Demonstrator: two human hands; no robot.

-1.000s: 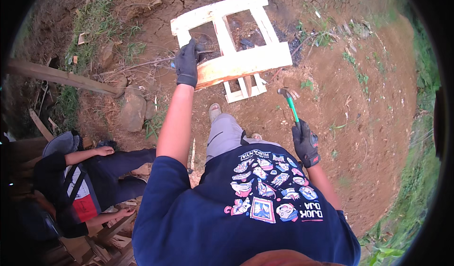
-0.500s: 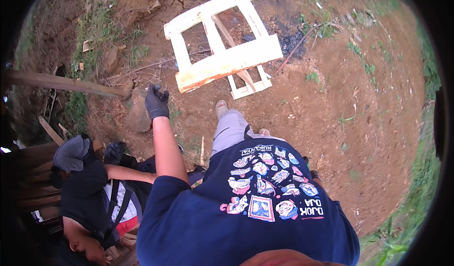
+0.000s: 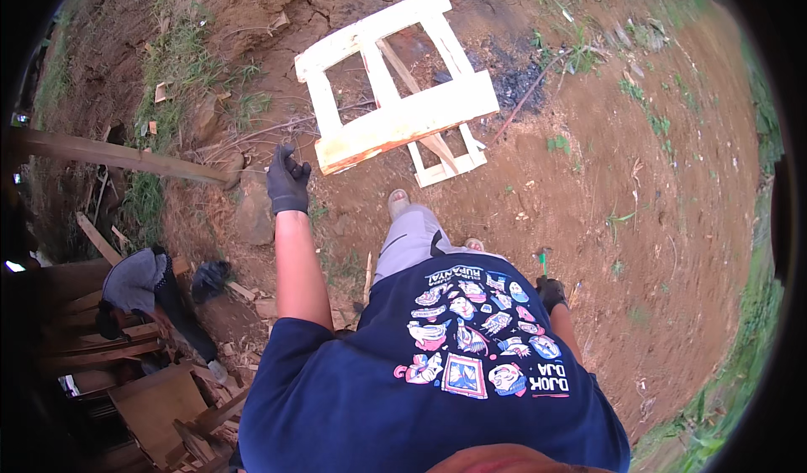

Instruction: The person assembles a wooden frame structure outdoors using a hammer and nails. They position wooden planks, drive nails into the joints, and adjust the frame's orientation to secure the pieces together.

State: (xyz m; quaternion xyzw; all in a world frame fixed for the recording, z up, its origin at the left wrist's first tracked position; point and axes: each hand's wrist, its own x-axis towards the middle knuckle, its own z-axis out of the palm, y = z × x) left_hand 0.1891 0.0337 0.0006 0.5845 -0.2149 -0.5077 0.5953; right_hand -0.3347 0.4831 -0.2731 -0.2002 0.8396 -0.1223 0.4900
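Note:
My left hand (image 3: 288, 189), in a dark glove, is raised beside the near left corner of a pale wooden frame (image 3: 403, 113). Its fingers are curled in; whatever they hold, if anything, is too small to make out. The frame has two broad rails joined by several crosspieces and sits above the ground on a smaller wooden piece (image 3: 450, 169). Low at my right side, my gloved right hand (image 3: 551, 294) is closed round a hammer (image 3: 542, 264) with a green handle. The hammer's head points away from me, well apart from the frame.
A long wooden pole (image 3: 126, 152) comes in from the left, near a rock (image 3: 255, 214). At lower left, a person (image 3: 139, 281) bends among stacked planks (image 3: 101, 338) and wood scraps. Dark ash (image 3: 519, 86) lies on the soil behind the frame's right end.
The hammer and my right hand have come into sight from behind my shirt. A person close on my left has left the view, uncovering boards. My left hand stays curled near the frame.

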